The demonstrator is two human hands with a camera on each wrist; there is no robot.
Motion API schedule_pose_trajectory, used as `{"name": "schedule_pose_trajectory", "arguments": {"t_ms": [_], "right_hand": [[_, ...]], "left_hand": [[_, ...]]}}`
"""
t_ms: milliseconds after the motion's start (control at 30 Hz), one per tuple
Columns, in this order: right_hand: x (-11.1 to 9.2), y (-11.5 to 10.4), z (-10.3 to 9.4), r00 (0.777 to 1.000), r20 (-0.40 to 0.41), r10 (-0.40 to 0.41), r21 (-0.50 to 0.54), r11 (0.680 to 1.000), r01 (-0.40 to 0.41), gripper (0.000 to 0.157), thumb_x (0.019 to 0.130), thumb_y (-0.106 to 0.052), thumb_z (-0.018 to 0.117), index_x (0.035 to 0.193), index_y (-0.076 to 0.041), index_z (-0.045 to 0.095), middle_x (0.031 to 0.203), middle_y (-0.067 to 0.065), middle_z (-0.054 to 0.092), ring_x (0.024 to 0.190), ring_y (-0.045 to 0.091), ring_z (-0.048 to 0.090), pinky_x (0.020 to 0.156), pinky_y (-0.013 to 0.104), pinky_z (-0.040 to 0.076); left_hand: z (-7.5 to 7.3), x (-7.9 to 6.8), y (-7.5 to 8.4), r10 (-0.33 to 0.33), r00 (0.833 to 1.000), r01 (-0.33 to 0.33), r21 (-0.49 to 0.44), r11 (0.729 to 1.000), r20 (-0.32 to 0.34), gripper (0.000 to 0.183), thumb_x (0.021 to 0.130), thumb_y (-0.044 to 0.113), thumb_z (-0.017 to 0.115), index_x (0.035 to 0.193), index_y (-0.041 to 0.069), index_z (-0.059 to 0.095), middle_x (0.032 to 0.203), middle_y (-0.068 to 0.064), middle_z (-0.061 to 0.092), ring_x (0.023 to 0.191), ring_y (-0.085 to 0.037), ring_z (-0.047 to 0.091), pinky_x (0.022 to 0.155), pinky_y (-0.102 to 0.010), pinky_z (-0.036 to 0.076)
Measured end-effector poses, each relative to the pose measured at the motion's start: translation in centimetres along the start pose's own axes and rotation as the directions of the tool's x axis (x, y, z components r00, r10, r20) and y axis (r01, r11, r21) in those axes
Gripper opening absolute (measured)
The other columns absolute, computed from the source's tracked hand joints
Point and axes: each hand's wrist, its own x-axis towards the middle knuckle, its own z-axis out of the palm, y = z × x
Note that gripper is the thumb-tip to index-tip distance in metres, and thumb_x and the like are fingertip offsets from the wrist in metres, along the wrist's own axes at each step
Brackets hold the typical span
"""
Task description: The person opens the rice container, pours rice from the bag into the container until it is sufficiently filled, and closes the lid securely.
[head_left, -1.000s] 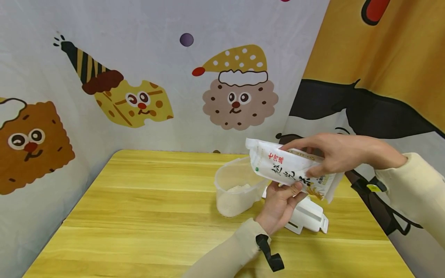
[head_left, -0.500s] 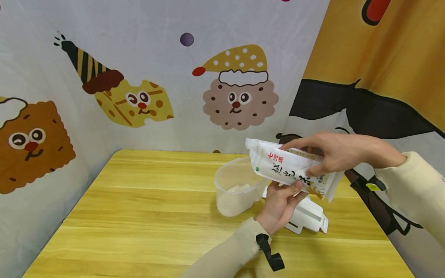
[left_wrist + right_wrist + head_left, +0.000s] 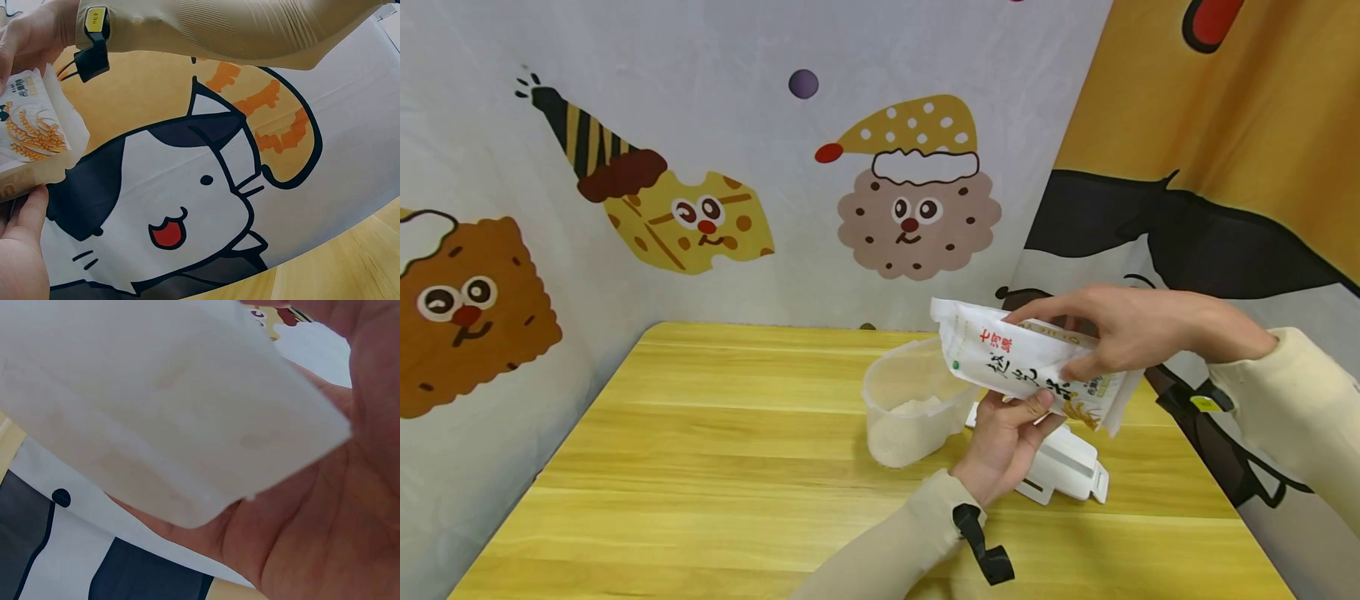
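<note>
– Container (image 3: 910,367) leftmost, upright on the table (image 3: 715,417), pale grain (image 3: 917,407) low inside.
– Next along?
– White printed bag (image 3: 1018,358), off the table, long axis slanting from upper left, by the container's right rim, to lower right. Left end overlapping that rim in the head view; cannot tell whether touching, nor how steeply tipped.
– Nearer hand to the container?
– Left hand (image 3: 1003,446). Thumb on the printed face, fingers tucked beneath, holding from below; bag just above the palm.
– Anything under there?
– White plastic piece (image 3: 1067,462) on the table, partly hidden by hand and bag.
– And rightmost?
– Right hand (image 3: 1120,329), spread wide over the upper edge, thumb on the face, gripping; bag below and leftward from the knuckles. Firm or loose: cannot tell.
</note>
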Motion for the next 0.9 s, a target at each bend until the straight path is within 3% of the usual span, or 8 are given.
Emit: {"name": "schedule_pose_trajectory", "arguments": {"t_ms": [533, 900], "right_hand": [[-0.01, -0.11, -0.01, 1.0, -0.014, -0.017, -0.019, 1.0, 0.017, 0.076, 0.087, -0.015, 0.079, 0.151, -0.035, 0.046, 0.126, 0.001, 0.067, 0.088, 0.013, 0.065, 0.069, 0.025, 0.059], [0.08, -0.36, -0.1, 1.0, -0.016, -0.017, -0.014, 1.0, 0.017, 0.077, 0.085, -0.014, 0.08, 0.151, -0.035, 0.047, 0.123, 0.001, 0.068, 0.087, 0.013, 0.065, 0.068, 0.025, 0.06]], "left_hand": [[0.06, 0.03, 0.03, 0.004, 1.0, -0.004, 0.001, 1.0, 0.008, 0.042, 0.1, -0.005, 0.057, 0.137, 0.014, 0.055, 0.128, 0.0, 0.062, 0.125, -0.018, 0.062, 0.115, -0.046, 0.048], [0.01, 0.09, 0.09, 0.007, 1.0, -0.007, -0.006, 1.0, -0.008, 0.043, 0.099, -0.005, 0.058, 0.137, 0.014, 0.055, 0.128, 0.001, 0.062, 0.124, -0.018, 0.061, 0.114, -0.046, 0.049]]}}
